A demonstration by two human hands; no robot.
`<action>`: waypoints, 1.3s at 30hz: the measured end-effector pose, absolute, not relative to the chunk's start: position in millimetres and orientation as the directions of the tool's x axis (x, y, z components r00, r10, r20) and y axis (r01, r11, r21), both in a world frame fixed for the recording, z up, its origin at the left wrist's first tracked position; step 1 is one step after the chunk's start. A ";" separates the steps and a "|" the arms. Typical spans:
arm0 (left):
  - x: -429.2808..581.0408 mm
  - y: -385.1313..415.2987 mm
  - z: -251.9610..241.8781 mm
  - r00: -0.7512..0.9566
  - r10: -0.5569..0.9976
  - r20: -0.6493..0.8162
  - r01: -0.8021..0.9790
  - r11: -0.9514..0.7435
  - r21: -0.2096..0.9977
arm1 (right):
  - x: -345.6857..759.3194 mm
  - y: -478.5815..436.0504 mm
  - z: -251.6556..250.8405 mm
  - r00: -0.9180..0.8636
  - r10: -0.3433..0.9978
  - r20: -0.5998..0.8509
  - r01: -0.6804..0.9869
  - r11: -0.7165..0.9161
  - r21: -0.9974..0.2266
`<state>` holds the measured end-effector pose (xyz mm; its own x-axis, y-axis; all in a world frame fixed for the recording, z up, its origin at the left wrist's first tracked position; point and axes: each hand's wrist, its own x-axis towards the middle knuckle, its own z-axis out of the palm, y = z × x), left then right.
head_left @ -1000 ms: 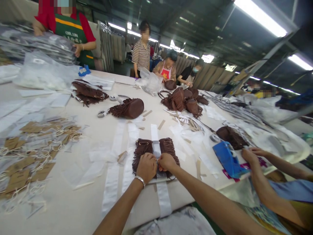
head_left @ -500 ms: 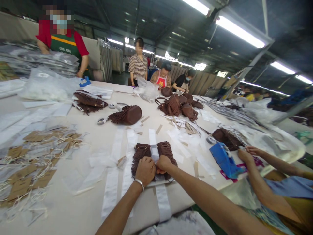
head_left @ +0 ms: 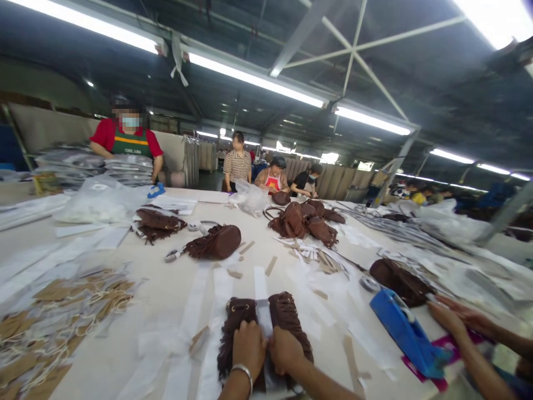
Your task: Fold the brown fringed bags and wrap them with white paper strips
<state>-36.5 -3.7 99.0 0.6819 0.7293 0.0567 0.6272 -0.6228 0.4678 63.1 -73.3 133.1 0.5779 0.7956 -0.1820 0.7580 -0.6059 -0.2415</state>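
A brown fringed bag lies on the table in front of me, with a white paper strip running down its middle. Small metal eyelets show near its top left. My left hand, with a silver bangle at the wrist, is closed at the strip's left side. Facing it from the right, my right hand has its fingers curled in at the same strip. The thumbs and fingertips are close together over the bag, and their exact grip is partly hidden.
Brown paper tags with strings are heaped at left. Brown bags lie farther back, near paper scraps. A blue tape dispenser stands at right, by a co-worker's hands. Other people work across the table.
My view has tilted up, so the bag and my hands sit lower in the picture. Both hands stay closed at the strip, now slightly farther apart.
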 end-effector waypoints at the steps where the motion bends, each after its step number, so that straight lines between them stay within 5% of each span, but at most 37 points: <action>1: -33.2 -2.1 98.5 0.679 0.733 0.038 0.639 -0.615 0.462 | 61.5 -75.7 132.4 0.580 0.796 -0.175 0.762 -0.606 -0.231; 12: -24.5 -0.9 99.4 0.666 0.744 -0.061 0.715 -0.612 0.339 | 64.8 -87.9 119.3 0.515 0.836 -0.187 0.822 -0.544 -0.169; 23: -24.7 -2.4 108.4 0.674 0.734 -0.086 0.713 -0.615 0.335 | 55.4 -117.0 127.9 0.286 0.953 -0.102 0.953 -0.294 -0.074; 32: -27.2 -3.6 108.5 0.679 0.728 -0.097 0.704 -0.607 0.368 | 67.9 -150.2 145.9 0.234 0.971 -0.051 0.926 -0.238 -0.293; 39: -26.1 -10.7 122.2 0.639 0.762 -0.110 0.738 -0.565 0.369 | 71.3 -134.1 119.8 0.155 0.982 -0.109 0.978 -0.168 -0.124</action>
